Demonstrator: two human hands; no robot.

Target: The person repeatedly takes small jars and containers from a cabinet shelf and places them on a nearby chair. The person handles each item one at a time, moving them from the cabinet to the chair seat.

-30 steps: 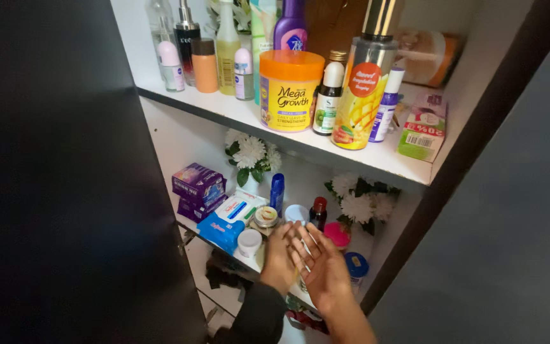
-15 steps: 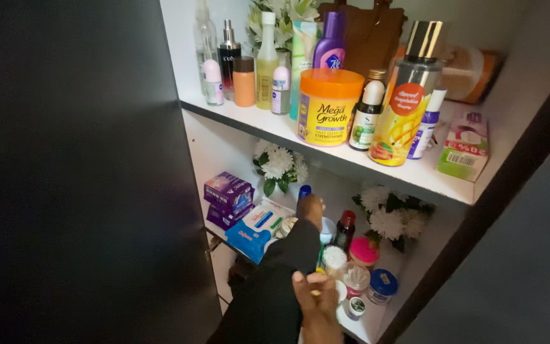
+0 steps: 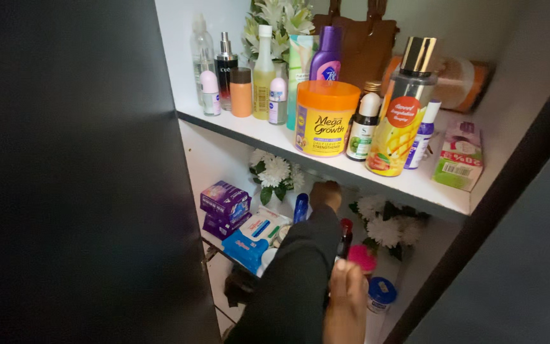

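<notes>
Deep inside an open cupboard, the left hand point(image 3: 326, 193), at the end of a dark sleeve point(image 3: 300, 267), is seen reaching to the back of the lower white shelf point(image 3: 377, 325), just beside a slim blue tube point(image 3: 300, 207) that stands upright and close to a small dark bottle with a red cap point(image 3: 345, 234). Only the back of this hand is shown, so whether it is spread or gripping anything cannot be told. The right hand point(image 3: 346, 299) is held low at the front of the same shelf, fingers drawn loosely together, and nothing can be made out in it; it is placed just beside a pink-lidded round pot point(image 3: 361, 258) and a blue-lidded white jar point(image 3: 380, 293). To the left, two purple cardboard boxes point(image 3: 224, 205) are stacked, with a flat blue and white packet of wipes point(image 3: 254, 233) lying near them. White artificial flowers point(image 3: 274, 171) are set against the back wall. On the upper white shelf point(image 3: 415, 188), an orange-lidded yellow tub point(image 3: 324, 118), a tall clear spray bottle with a gold cap point(image 3: 401, 108), a purple bottle point(image 3: 327, 54), a brown leather handbag point(image 3: 367, 44) and a green and white carton point(image 3: 458, 156) are lined up. A black cupboard door point(image 3: 77, 172) fills the left of the head view.
</notes>
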